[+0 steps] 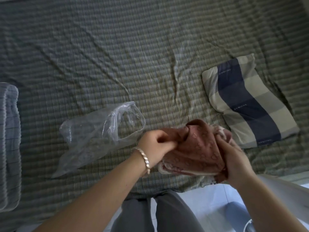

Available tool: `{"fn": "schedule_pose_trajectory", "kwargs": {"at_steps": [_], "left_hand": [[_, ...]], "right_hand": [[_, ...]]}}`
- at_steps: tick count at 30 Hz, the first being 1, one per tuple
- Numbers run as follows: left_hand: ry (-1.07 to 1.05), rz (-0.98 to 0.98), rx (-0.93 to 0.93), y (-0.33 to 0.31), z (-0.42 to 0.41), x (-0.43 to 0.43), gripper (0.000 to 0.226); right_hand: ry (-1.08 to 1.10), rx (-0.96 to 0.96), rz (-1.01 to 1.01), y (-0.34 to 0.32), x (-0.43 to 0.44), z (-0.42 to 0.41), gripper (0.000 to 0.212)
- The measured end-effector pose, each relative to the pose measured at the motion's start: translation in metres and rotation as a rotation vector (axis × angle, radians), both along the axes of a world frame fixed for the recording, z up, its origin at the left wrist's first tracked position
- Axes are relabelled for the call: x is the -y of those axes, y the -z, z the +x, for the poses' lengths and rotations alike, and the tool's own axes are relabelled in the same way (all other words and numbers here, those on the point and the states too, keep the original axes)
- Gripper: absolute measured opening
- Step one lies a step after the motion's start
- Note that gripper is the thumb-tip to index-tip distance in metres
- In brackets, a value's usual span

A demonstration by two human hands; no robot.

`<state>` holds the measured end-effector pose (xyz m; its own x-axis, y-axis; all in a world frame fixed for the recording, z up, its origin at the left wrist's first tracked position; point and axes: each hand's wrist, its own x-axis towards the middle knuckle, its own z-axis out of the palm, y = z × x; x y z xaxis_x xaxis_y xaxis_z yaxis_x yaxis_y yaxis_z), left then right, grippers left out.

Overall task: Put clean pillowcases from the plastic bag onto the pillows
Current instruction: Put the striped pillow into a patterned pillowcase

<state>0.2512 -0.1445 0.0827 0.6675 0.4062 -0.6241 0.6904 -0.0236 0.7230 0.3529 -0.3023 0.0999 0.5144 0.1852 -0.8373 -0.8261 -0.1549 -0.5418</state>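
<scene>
A bunched reddish-brown patterned pillowcase [199, 153] with a pale trim is held above the near edge of the bed. My left hand [154, 146], with a bracelet on the wrist, pinches its left edge. My right hand [234, 158] grips its right side. A clear plastic bag [98, 133] lies open and flat on the bed just left of my left hand. A pillow [247, 101] with beige and navy stripes lies on the bed to the right, beyond the pillowcase.
The bed is covered by a green checked sheet [133, 56] with wrinkles. A folded blue-grey quilt [10, 148] sits at the left edge. My grey-trousered legs [158, 215] stand at the bed's near edge, over a pale tiled floor [209, 201].
</scene>
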Motion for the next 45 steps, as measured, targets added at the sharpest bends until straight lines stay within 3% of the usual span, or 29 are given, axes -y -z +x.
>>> {"fn": "schedule_pose_trajectory", "kwargs": {"at_steps": [2,4,7,9,11,14,16,17,20,21,23,25,28,30,32,34,36,38,42,45], "left_hand": [[-0.109,0.230,0.070,-0.002,-0.004,-0.015,0.027],[-0.258,0.468,0.293,-0.013,-0.010,-0.028,0.030],[-0.613,0.515,0.498,-0.022,-0.009,-0.036,0.024],[-0.807,0.467,0.391,-0.012,-0.002,-0.040,0.031],[-0.793,0.477,0.186,0.004,-0.002,-0.046,0.031],[-0.813,0.345,0.026,0.016,-0.006,-0.052,0.011],[-0.646,0.310,0.109,0.010,-0.010,-0.041,0.029],[-0.483,0.248,0.198,0.004,-0.009,-0.030,0.024],[-0.087,-0.180,0.215,-0.018,-0.006,0.007,0.024],[-0.070,-0.219,0.147,-0.015,-0.007,0.012,0.022],[-0.053,-0.033,0.003,0.003,-0.004,0.011,0.020],[-0.034,0.149,-0.055,0.019,-0.002,0.005,0.028],[0.133,0.247,0.056,0.024,-0.005,0.004,0.018],[0.326,0.222,0.186,0.021,-0.004,0.010,0.007],[0.507,0.144,0.254,0.019,0.003,0.017,0.017],[0.616,0.088,0.276,0.018,0.011,0.023,0.019],[0.622,0.093,0.324,0.016,0.017,0.021,0.026],[0.522,0.264,0.306,0.019,0.025,0.008,0.041],[0.167,1.035,0.337,0.043,0.040,-0.047,0.062],[0.022,1.074,0.178,0.056,0.036,-0.067,0.039]], "right_hand": [[0.144,0.086,-0.081,0.002,0.007,0.011,0.018],[0.247,0.155,-0.129,-0.005,0.015,0.021,0.019],[0.363,0.331,-0.119,-0.015,0.020,0.031,0.024],[0.423,0.507,-0.162,-0.019,0.020,0.035,0.027],[0.389,0.703,-0.182,-0.029,0.011,0.033,0.029],[0.202,0.829,-0.184,-0.033,-0.007,0.020,0.030],[-0.005,0.709,-0.094,-0.025,-0.021,0.000,0.023],[-0.115,0.637,-0.040,-0.020,-0.030,-0.013,0.022],[-0.532,0.578,0.061,0.002,-0.046,-0.057,0.030],[-0.668,0.597,0.055,0.011,-0.046,-0.069,0.037],[-0.871,0.629,0.027,0.025,-0.043,-0.082,0.054],[-0.856,0.633,0.025,0.033,-0.037,-0.081,0.054],[-0.646,0.669,-0.226,0.046,-0.028,-0.065,0.042],[-0.676,0.692,-0.389,0.066,-0.022,-0.050,0.055],[-0.761,0.653,-0.351,0.087,-0.023,-0.035,0.058],[-0.746,0.604,-0.294,0.112,-0.021,-0.025,0.047],[-0.808,0.648,-0.497,0.134,-0.018,-0.012,0.029],[-0.806,0.700,-0.780,0.149,-0.006,0.017,0.019],[-0.744,0.710,-0.989,0.152,0.044,0.099,0.021],[-0.721,0.763,-0.961,0.138,0.064,0.159,0.017]]}}
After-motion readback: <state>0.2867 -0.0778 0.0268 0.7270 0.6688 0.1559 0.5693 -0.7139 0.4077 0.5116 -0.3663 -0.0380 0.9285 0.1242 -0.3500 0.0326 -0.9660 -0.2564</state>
